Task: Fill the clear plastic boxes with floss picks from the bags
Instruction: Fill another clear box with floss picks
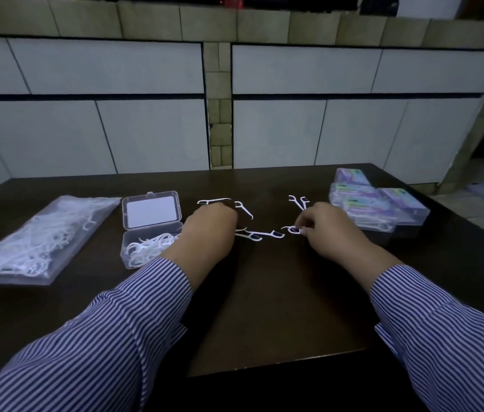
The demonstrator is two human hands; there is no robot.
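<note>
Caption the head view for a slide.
Both hands gather loose floss picks beside an open, partly filled box.

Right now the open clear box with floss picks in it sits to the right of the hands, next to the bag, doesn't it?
Not quite: the head view shows the open clear box to the left of both hands, beside the bag. It does hold floss picks.

Dark, faintly glossy table (264, 307); clear glossy plastic box (151, 230) and bag (26, 248); striped cloth sleeves (101, 337).

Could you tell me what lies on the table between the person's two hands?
In the head view, loose floss picks lie on the dark table between the left hand and right hand.
</note>
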